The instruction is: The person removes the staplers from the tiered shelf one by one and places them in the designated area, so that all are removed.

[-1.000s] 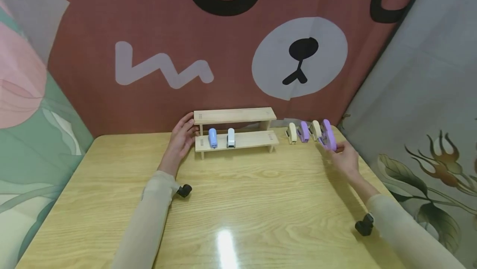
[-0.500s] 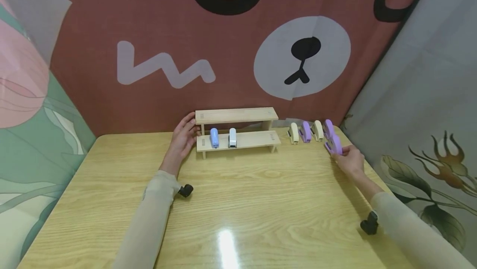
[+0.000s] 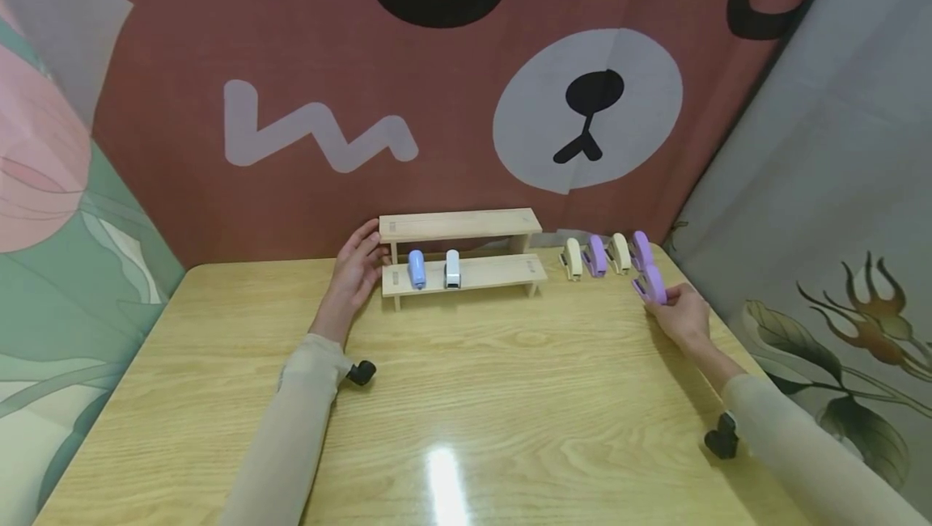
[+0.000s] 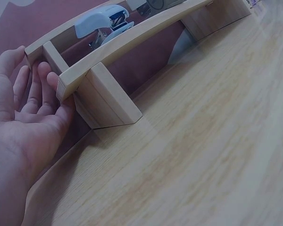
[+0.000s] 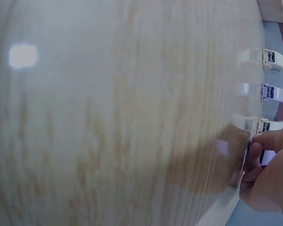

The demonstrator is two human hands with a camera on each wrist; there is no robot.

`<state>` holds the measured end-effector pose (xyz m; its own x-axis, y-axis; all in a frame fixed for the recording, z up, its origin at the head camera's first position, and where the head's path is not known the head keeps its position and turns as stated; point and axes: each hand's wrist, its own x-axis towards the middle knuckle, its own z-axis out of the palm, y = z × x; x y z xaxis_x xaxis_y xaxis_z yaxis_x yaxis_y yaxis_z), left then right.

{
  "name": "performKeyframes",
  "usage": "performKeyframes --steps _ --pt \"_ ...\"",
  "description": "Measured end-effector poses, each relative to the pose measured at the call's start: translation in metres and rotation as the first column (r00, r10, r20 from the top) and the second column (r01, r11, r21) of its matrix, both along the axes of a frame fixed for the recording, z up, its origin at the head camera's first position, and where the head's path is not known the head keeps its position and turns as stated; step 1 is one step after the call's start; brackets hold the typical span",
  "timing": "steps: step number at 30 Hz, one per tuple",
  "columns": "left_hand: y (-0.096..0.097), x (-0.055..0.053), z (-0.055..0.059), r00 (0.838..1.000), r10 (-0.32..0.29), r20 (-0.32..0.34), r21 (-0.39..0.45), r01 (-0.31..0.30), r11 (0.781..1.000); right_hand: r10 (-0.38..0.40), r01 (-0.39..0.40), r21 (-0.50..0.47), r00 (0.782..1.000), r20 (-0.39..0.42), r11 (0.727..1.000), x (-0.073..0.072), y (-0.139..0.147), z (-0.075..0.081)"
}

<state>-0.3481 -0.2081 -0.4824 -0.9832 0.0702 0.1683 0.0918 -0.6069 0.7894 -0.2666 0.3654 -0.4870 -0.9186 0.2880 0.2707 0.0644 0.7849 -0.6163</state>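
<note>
My right hand [image 3: 682,314] pinches a purple stapler [image 3: 651,285] low at the right of the table. Just behind it stands another purple stapler [image 3: 641,250], overlapped by it in the head view. To their left, a row holds a cream stapler [image 3: 619,254], a purple stapler [image 3: 595,256] and another cream stapler [image 3: 571,260]. My left hand [image 3: 355,267] rests against the left end of a two-tier wooden shelf [image 3: 460,224], fingertips at its boards. On the lower tier sit a blue stapler [image 3: 417,269] and a white stapler [image 3: 452,269].
The wooden table [image 3: 466,380] extends in front of the shelf. Behind it hangs a reddish-brown cloth [image 3: 306,210] with a bear print, and a grey floral curtain [image 3: 823,186] borders the right side.
My right hand has shifted slightly right and toward me with the purple stapler, so the one behind it now shows. My left hand stays at the shelf.
</note>
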Motion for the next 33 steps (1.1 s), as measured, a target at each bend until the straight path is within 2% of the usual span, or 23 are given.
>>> performKeyframes --steps 6,11,15,20,26,33 --pt "-0.001 -0.001 0.000 1.000 -0.001 -0.001 0.007 0.001 1.000 0.036 -0.036 0.033 0.999 -0.009 0.999 0.001 0.000 0.001" --pt "-0.001 -0.001 0.000 1.000 0.001 0.005 0.009 -0.001 1.000 0.076 -0.078 0.060 0.997 0.032 0.995 0.003 0.002 0.004" --pt "-0.001 0.000 0.000 1.000 -0.003 0.006 0.015 0.003 1.000 0.103 -0.105 0.023 0.991 0.079 0.994 0.007 0.003 0.008" --pt "-0.001 -0.001 -0.002 1.000 -0.006 0.001 0.023 0.006 1.000 0.104 -0.104 -0.010 0.991 0.089 0.995 0.014 0.002 0.018" --pt "-0.001 -0.003 -0.002 1.000 -0.009 -0.006 0.025 0.009 1.000 0.105 -0.107 0.075 0.994 0.024 0.991 0.021 -0.005 0.033" --pt "-0.002 -0.004 -0.004 1.000 -0.011 -0.010 0.038 0.011 0.999 0.145 -0.139 0.079 0.987 -0.075 0.987 0.028 -0.022 0.046"
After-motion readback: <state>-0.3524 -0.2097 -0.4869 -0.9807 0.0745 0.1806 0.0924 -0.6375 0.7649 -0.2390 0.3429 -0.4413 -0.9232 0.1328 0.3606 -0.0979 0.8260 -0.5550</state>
